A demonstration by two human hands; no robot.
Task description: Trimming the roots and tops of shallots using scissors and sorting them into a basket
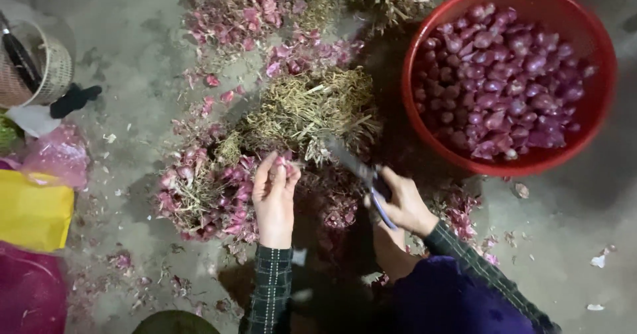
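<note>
My left hand [274, 198] grips a bunch of small purple shallots [284, 166] at the edge of a pile of shallots with dry roots and stalks [206, 191] on the concrete floor. My right hand [403, 204] is closed on scissors [371, 181] with blue handles, the blades pointing up-left toward a clump of dry straw-like stalks [312, 108]. Both sleeves are dark plaid.
A red plastic basin [600, 75] full of trimmed shallots sits at the upper right. More untrimmed shallots [245, 8] lie at the top. A woven basket [40, 68], pink and yellow bags [33, 208] stand at the left. Peels litter the floor.
</note>
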